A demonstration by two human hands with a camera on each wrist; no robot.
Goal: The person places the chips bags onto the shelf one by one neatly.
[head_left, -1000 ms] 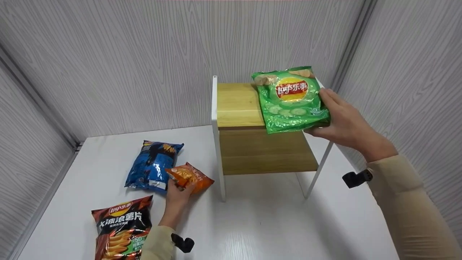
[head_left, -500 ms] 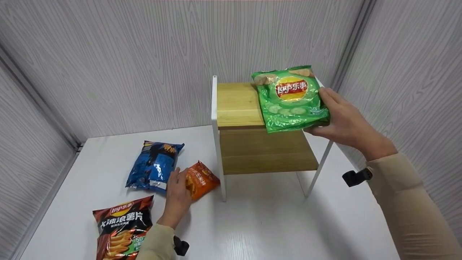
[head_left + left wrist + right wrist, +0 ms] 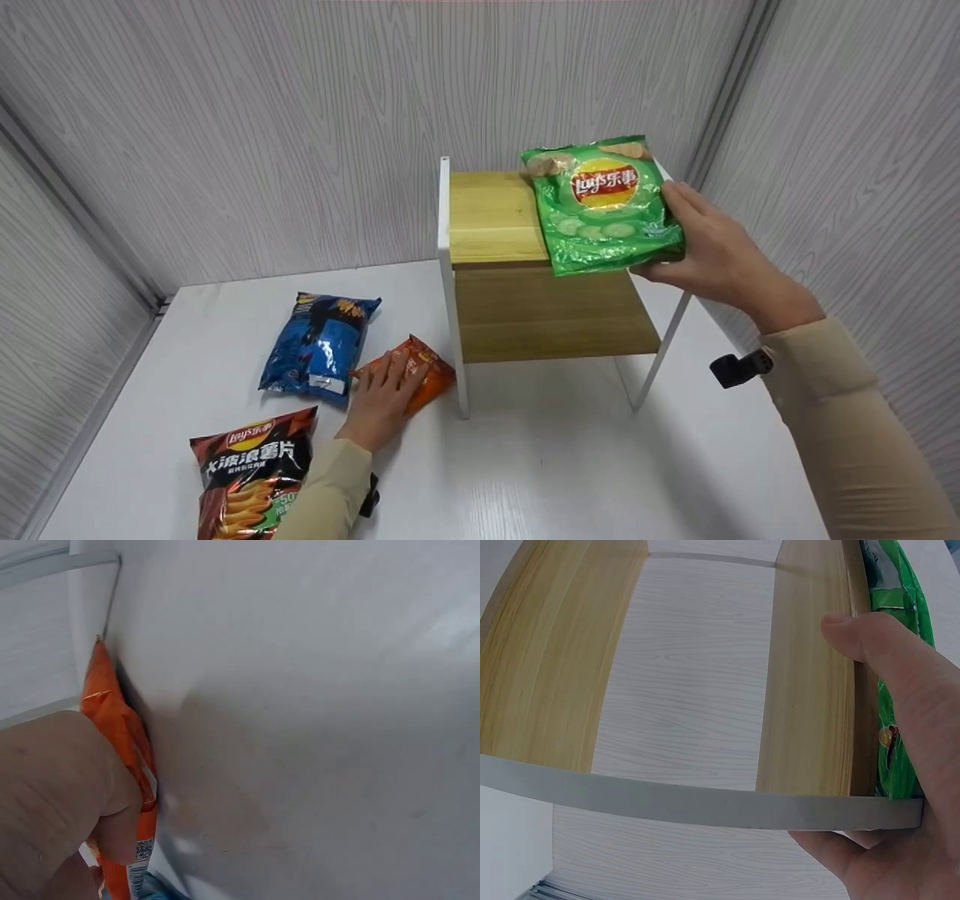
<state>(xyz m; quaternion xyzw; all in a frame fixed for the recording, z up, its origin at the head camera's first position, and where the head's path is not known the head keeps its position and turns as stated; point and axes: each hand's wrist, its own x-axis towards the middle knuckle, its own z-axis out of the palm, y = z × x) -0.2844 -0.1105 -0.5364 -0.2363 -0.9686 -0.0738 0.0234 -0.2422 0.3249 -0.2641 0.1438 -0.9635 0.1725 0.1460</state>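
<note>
My left hand (image 3: 381, 401) lies over a small orange snack bag (image 3: 439, 375) on the white table, its fingers stretched across the front. In the left wrist view the thumb bends against the edge of the orange bag (image 3: 120, 727). At the upper right, my right hand (image 3: 709, 251) grips the top corner of a small two-tier shelf (image 3: 495, 217) with white side frames. The right wrist view puts the thumb over the board's edge and fingers behind the frame (image 3: 705, 802). A green Lay's chip bag (image 3: 604, 221) leans on the top tier against that hand.
A blue chip bag (image 3: 319, 345) lies left of the orange one. Nearer the front is a black and red Lay's bag (image 3: 251, 472), partly covered by the left sleeve (image 3: 326, 487). Grey wood-grained walls (image 3: 300, 135) enclose the table (image 3: 540, 465) at the back and sides.
The left hand let go of the orange bag, which shifted right to the shelf leg and turned. That hand then moved from its left side onto it. The right hand and green bag stayed put.
</note>
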